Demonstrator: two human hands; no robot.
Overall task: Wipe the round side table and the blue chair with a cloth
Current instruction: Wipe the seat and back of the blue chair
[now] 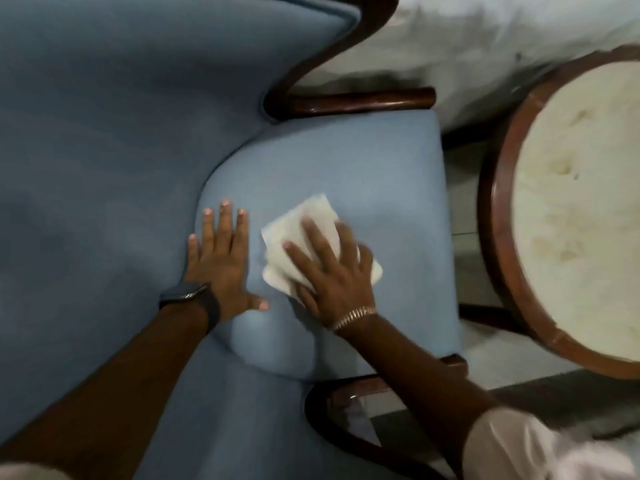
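The blue chair (pixel 363 161) fills most of the view, with its padded seat in the middle and its backrest at the left. A folded white cloth (pixel 298 233) lies flat on the seat cushion. My right hand (pixel 329 268) presses down on the cloth with spread fingers and covers its lower right part. My left hand (pixel 221 261) rests flat on the seat just left of the cloth, fingers apart, holding nothing. The round side table (pixel 571 209), with a pale top and dark wooden rim, stands to the right of the chair.
Dark wooden armrests (pixel 356 100) curve along the chair's far side and near side (pixel 346 420). A pale wall (pixel 502 39) runs behind the chair and table. A strip of tiled floor (pixel 464 209) shows between the chair and the table.
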